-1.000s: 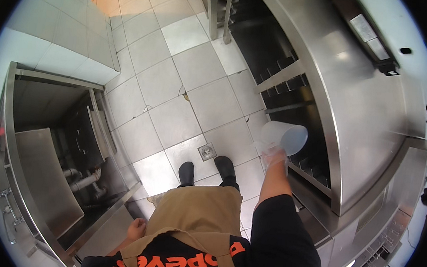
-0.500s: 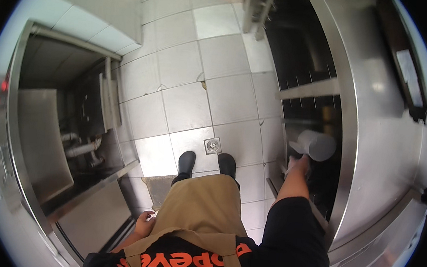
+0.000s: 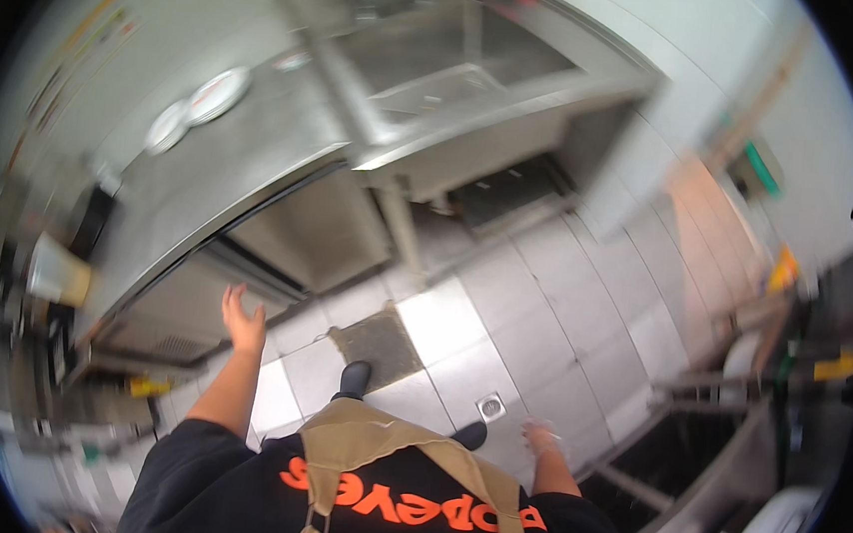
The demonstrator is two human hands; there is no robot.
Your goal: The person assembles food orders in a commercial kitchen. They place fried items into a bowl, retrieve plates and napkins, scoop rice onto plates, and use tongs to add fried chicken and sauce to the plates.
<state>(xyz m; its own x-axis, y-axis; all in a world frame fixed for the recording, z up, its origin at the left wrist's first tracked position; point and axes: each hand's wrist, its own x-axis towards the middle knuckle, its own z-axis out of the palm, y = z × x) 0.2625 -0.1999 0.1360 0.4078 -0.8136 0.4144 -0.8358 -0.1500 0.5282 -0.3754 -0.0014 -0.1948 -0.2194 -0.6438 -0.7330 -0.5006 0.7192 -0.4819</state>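
My left hand (image 3: 243,320) reaches forward with its fingers spread and nothing in it. It is nearest to the front of a steel counter (image 3: 246,142) with cabinet doors below. My right hand (image 3: 541,438) hangs low on the right, over the tiled floor, in what looks like a clear plastic glove. It appears to hold nothing, its fingers loosely apart, though motion blurs them. Near it is a dark-shelved steel rack (image 3: 671,466). The translucent jug seen earlier does not show.
White lids or plates (image 3: 218,95) lie on the counter by the wall. A steel sink (image 3: 440,92) with a tap stands ahead. At the left is a whitish tub (image 3: 60,273). The floor has a drain (image 3: 491,406) and a brown square mat or cover (image 3: 377,348).
The view has swung left, toward the counter and sink. My right hand has come away from the translucent jug at the rack. My left hand has risen and reached forward, fingers spread.
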